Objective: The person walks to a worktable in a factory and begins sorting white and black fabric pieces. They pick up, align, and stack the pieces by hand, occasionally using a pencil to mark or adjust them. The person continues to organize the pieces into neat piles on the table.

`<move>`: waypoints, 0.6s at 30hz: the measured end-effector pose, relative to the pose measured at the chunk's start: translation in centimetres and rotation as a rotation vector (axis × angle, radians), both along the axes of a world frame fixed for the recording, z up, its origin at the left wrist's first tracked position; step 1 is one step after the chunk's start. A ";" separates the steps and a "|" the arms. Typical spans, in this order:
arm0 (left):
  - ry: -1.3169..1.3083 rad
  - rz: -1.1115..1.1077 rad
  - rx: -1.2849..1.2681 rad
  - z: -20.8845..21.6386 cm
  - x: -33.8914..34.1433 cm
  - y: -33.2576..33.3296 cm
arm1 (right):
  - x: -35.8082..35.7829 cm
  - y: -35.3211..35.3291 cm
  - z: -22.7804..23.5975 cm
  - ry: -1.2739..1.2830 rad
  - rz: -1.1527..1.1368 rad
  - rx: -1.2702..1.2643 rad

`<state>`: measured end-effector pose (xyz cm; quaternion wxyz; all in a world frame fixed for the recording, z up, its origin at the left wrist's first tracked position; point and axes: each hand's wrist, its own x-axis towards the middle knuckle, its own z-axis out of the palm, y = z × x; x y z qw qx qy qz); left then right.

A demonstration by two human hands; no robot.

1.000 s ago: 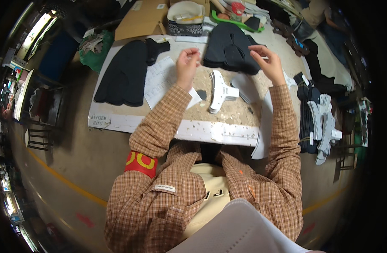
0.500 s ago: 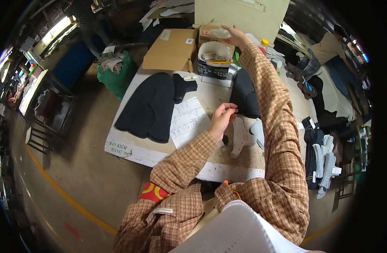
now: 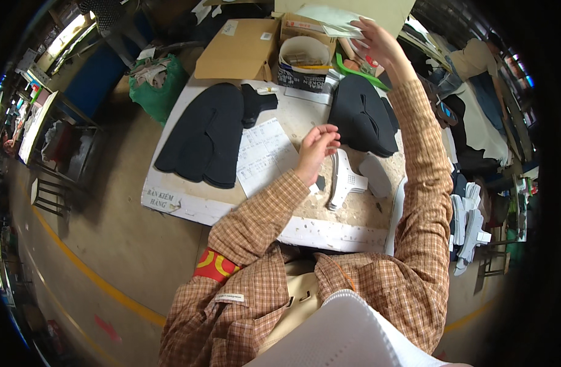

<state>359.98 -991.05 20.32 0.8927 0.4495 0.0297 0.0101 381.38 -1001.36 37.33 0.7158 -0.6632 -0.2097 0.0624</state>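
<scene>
My right hand (image 3: 379, 41) is raised over the back of the table, its fingers closed on the edge of a thin, pale translucent sheet (image 3: 334, 21) over a cardboard box. Whether the sheet is plastic or paper, I cannot tell. Lower down, my left hand (image 3: 317, 153) hovers with loosely curled fingers and nothing visible in them. Just right of it lies a stack of black cut pieces (image 3: 363, 116) with a slit shape. White perforated cut pieces (image 3: 347, 181) and a grey oval piece (image 3: 375, 175) lie nearer me.
On the left lie a large black stack (image 3: 201, 134), a small black piece (image 3: 256, 105) and a handwritten sheet (image 3: 265, 156). A cardboard box (image 3: 240, 49), a tub (image 3: 305, 55) and a green tray (image 3: 366, 76) stand behind. A green sack (image 3: 158, 88) is on the floor.
My right hand has moved up and right, drawing the pale sheet out wider. My left hand has shifted slightly up and left, away from the black stack. The view has tilted.
</scene>
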 end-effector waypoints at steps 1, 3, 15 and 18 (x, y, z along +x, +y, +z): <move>-0.020 -0.006 -0.017 0.2 0.0 0.1 | -1.8 -1.1 0.1 -0.044 0.021 0.006; -0.093 -0.044 -0.096 0.8 0.1 0.3 | -5.2 -2.8 -0.3 -0.079 0.051 -0.036; -0.225 0.099 -0.202 0.2 1.3 2.0 | -11.2 -5.2 -11.1 -0.056 -0.001 -0.138; -0.178 0.145 -0.122 -0.3 1.6 1.8 | -10.9 -6.0 -11.5 -0.418 -0.295 -0.282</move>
